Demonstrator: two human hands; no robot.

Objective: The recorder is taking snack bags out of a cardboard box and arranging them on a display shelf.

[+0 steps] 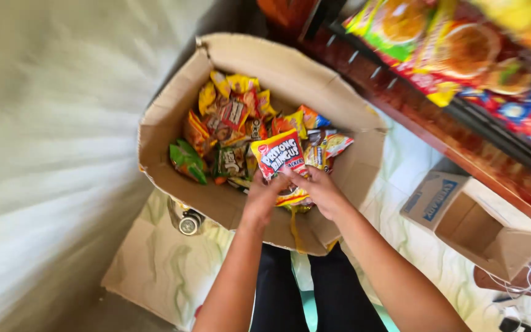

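from the head camera i look straight down into a large open cardboard box packed with bright snack packets, yellow, red, orange and green, piled loosely against each other. both of my bare hands are over the near side of that pile. my left hand is curled around the lower left edge of a red and yellow cracker packet, fingers closed on it. my right hand meets it from the other side, fingers pinched on the packet's lower right edge, so the two hands nearly touch beneath it. the packet stands tilted, its printed face turned up towards me, resting against the other packets inside the box near the front wall. a yellow strip hangs down from under my hands over the box's near flap. beside the big box, to my right, a smaller empty carton lies on its side on the pale patterned floor covering. above it runs a dark wooden shelf edge with more colourful packets hanging, blurred. white cables lie at the far right corner.
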